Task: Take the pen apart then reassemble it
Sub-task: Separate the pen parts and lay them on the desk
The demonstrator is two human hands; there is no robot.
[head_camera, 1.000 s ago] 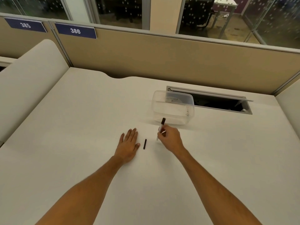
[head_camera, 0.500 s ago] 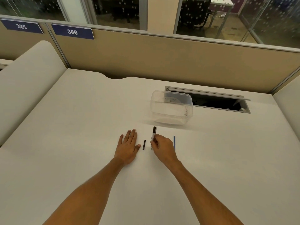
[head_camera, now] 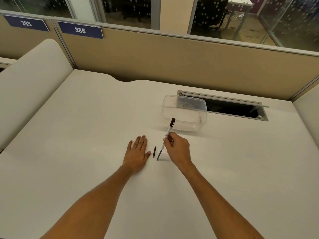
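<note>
My right hand [head_camera: 177, 149] grips a white pen barrel [head_camera: 168, 132] with a black end cap, held tilted, its thin grey lower end touching the white desk [head_camera: 86, 126]. A small black pen piece [head_camera: 154, 152] lies flat on the desk just left of that lower end. My left hand [head_camera: 138, 152] rests palm down on the desk with fingers spread, beside the black piece and not touching it.
A clear plastic container [head_camera: 184, 114] stands just behind the pen. Behind it is an open cable slot [head_camera: 233, 109] in the desk. A beige partition [head_camera: 172, 62] with labels 385 and 386 closes the back. A padded divider [head_camera: 25, 87] borders the left side.
My right hand lifted the pen barrel from low on the desk and stood it tilted on its thin end. The blue refill seen lying at the right is gone from the desk. My left hand stayed put.
</note>
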